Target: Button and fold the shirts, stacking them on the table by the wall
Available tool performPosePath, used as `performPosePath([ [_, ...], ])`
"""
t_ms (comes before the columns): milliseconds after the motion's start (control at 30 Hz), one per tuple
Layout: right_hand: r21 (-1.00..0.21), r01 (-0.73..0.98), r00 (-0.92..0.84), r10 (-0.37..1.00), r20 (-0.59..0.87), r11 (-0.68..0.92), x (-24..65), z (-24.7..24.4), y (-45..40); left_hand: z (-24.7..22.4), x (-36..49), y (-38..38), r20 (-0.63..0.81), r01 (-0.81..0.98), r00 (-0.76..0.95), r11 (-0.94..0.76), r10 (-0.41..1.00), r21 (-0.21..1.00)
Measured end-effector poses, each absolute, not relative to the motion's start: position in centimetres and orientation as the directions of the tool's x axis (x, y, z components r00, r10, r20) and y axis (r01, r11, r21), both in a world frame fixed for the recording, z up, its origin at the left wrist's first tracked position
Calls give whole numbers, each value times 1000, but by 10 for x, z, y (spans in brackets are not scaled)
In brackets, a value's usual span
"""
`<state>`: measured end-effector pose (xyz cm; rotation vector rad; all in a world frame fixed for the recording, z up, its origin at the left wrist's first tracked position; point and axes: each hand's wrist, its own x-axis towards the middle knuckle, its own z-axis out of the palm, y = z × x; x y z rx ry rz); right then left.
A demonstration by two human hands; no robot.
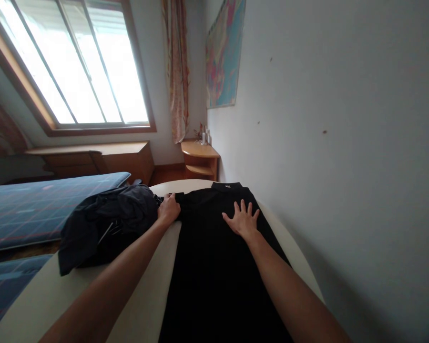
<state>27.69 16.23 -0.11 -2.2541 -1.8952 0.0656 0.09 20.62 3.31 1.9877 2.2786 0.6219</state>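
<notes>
A black shirt (214, 267) lies spread on a pale round table (146, 286), its collar (227, 186) at the far end with a small light label. My left hand (169, 209) is closed on the shirt's left sleeve, close to the dark pile of clothes. With fingers spread, my right hand (242, 219) rests flat on the upper right part of the shirt, below the collar. The near end of the shirt runs out of view at the bottom.
A heap of dark clothes (110, 219) sits on the table's left side. Beyond it are blue plaid mattresses (50, 205). A white wall (325, 166) stands close on the right. Wooden cabinets (125, 155) and a corner shelf (200, 150) stand at the back.
</notes>
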Motion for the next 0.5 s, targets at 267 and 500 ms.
performPosePath([
  [267, -210, 970, 152, 982, 114, -125, 279, -3, 162, 47, 32, 176, 491, 880, 277, -423, 826, 215],
  [500, -248, 968, 104, 967, 231, -44, 278, -7, 163, 19, 39, 135, 472, 720, 609, -694, 637, 8],
])
